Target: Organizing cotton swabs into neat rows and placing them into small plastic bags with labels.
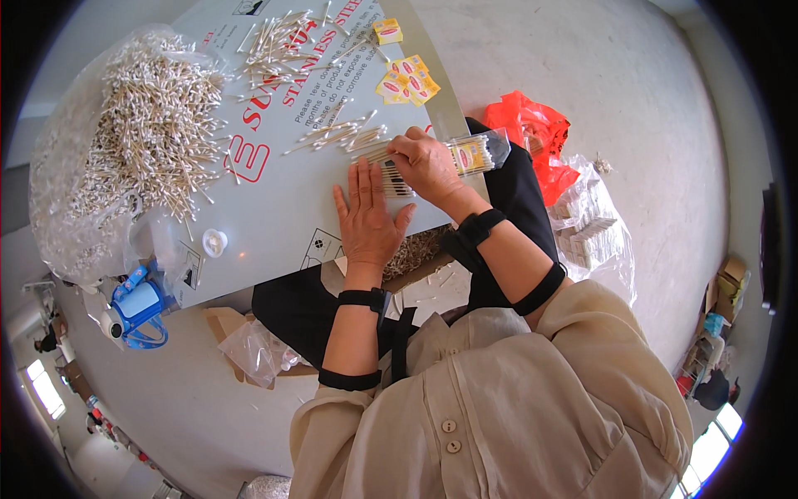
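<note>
Just inside table edge (445, 116): right hand (426, 165), swabs (397, 181).

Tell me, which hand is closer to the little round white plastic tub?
Left. The left hand is to the right of the round white tub, over the flat grey table; the right hand is farther right, by the long clear plastic packet.

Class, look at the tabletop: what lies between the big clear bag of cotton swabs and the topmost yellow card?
In the head view, loose cotton swabs lie scattered there on the tabletop, between the clear bag and the yellow card.
</note>
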`<action>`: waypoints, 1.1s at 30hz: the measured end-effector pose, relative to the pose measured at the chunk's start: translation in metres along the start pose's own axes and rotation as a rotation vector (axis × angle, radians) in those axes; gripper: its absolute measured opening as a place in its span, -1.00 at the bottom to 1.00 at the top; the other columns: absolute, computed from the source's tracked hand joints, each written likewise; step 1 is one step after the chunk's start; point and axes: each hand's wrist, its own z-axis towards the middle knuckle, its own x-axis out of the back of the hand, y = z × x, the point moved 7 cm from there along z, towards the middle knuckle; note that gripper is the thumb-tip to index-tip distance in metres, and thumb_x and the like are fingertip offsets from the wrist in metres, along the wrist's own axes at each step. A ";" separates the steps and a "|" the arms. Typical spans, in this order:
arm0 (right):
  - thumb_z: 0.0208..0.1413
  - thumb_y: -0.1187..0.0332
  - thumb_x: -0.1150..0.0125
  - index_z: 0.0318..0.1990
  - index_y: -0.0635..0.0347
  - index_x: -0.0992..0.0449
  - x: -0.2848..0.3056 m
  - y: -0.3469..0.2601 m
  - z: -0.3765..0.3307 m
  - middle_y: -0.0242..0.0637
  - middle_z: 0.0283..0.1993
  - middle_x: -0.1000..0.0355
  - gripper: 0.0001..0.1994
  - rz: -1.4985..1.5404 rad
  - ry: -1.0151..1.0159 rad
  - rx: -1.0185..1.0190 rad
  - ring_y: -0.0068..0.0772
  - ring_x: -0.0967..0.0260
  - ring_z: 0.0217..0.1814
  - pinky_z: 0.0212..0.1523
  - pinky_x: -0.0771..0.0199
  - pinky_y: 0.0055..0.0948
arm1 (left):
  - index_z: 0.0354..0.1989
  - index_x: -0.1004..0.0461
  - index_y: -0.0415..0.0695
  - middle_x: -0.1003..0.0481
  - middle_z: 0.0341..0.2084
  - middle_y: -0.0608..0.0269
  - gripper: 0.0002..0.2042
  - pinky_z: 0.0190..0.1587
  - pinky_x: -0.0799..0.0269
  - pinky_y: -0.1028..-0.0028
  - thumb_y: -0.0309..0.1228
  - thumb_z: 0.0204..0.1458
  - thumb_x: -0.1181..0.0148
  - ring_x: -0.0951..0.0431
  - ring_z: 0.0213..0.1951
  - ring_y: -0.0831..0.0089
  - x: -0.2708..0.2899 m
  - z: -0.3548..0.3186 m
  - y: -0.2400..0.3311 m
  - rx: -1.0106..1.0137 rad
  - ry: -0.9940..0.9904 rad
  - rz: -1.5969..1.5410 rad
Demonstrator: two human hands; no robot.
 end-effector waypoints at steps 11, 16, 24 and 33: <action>0.05 0.41 -0.21 -0.35 0.12 -0.57 -0.005 0.003 0.003 -0.21 -0.34 -0.44 -0.95 -0.031 -0.034 0.018 -0.01 -0.47 -0.30 -0.29 -0.49 -0.18 | 0.43 0.01 -0.17 0.02 0.44 0.06 -0.15 0.42 0.29 -0.05 0.09 0.08 -0.13 0.10 0.47 0.15 -0.001 0.000 0.000 0.001 0.003 0.003; 0.03 0.41 -0.21 -0.42 0.13 -0.54 -0.009 0.004 0.003 -0.23 -0.35 -0.43 -0.96 -0.034 -0.102 0.045 -0.03 -0.46 -0.32 -0.31 -0.48 -0.17 | 0.43 0.01 -0.18 0.03 0.44 0.06 -0.15 0.43 0.29 -0.04 0.08 0.08 -0.14 0.09 0.47 0.15 -0.001 0.000 -0.001 -0.002 0.009 0.005; 0.01 0.42 -0.20 -0.40 0.11 -0.53 -0.009 0.006 0.039 -0.22 -0.37 -0.43 -0.97 -0.071 -0.036 0.090 -0.03 -0.46 -0.30 -0.28 -0.47 -0.17 | 0.42 0.00 -0.21 0.01 0.44 0.06 -0.16 0.43 0.28 -0.03 0.09 0.10 -0.10 0.07 0.46 0.16 -0.001 0.000 0.002 -0.008 0.017 0.021; -0.10 0.43 -0.32 -0.08 0.11 -0.55 0.018 -0.009 0.001 -0.25 0.00 -0.42 -0.66 -0.016 -0.237 0.249 -0.09 -0.35 0.09 0.04 -0.41 -0.17 | 0.42 -0.02 -0.20 0.03 0.44 0.08 -0.27 0.44 0.29 -0.01 0.00 0.19 -0.01 0.10 0.47 0.18 -0.002 -0.001 -0.003 -0.008 -0.009 0.043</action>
